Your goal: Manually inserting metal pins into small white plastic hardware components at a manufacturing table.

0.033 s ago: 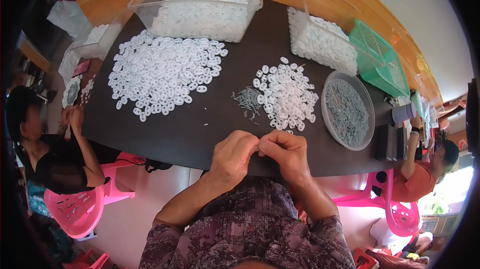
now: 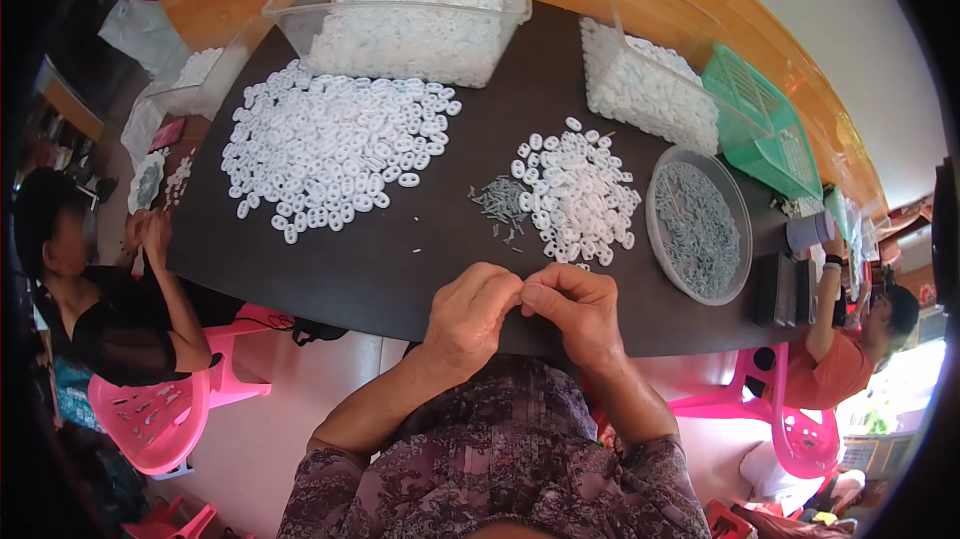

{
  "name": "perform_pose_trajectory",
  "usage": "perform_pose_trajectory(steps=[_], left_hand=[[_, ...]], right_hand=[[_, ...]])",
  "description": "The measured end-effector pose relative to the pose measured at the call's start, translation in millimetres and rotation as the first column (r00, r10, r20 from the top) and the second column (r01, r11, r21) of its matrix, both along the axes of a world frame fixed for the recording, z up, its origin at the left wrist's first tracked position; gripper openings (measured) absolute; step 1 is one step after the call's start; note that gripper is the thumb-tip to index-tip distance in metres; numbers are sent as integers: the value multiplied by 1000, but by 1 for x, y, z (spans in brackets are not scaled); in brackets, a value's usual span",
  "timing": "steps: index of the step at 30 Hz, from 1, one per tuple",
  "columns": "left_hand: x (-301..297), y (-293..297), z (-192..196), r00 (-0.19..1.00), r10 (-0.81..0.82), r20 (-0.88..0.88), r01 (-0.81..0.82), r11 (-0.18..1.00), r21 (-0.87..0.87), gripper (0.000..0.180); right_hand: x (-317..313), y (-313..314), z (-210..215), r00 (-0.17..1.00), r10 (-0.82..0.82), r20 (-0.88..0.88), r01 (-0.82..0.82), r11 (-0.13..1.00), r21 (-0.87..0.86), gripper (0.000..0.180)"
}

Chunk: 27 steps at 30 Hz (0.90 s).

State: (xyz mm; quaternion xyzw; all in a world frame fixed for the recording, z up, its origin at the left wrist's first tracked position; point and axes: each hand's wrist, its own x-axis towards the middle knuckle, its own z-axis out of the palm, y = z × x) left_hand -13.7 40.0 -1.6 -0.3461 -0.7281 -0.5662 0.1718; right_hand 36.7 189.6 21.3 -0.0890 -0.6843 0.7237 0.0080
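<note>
White plastic rings dominate the head view: a large spread (image 2: pixel 325 149) on the left of the dark tabletop (image 2: pixel 400 269), a smaller heap (image 2: pixel 578 194) nearer the hands, and more in two clear tubs (image 2: pixel 420 19) (image 2: pixel 645 89) at the far edge. Small grey metal pins (image 2: pixel 500 204) lie just beside the smaller heap; a round clear dish (image 2: pixel 698 229) of the same grey pieces sits to its right, with a green basket (image 2: pixel 765 124) beyond. Left hand (image 2: pixel 470 314) and right hand (image 2: pixel 575 309) meet at the near tabletop edge, fingers pinched together tip to tip; whatever they pinch is hidden between them, so I cannot tell if it is a ring, a pin or both. Judgement: such parts are light, stiff, smooth and easily dropped; best gripped by the rim between thumb and forefinger. Other people sit at the left and right ends on pink chairs (image 2: pixel 150 419).
</note>
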Motion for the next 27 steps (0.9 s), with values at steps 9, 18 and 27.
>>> perform_pose_trajectory(steps=[9,18,27], left_hand=[[6,-3,-9,783,-318,534,115,919,378,16],[4,-6,-10,572,-423,703,34,868,496,15],[2,-11,-2,561,-395,727,64,897,438,12]], right_hand=[[0,-18,-1,990,-130,58,137,982,-126,9],[-2,-20,3,993,-106,51,115,968,-221,8],[0,-19,0,994,-103,30,107,984,-142,9]])
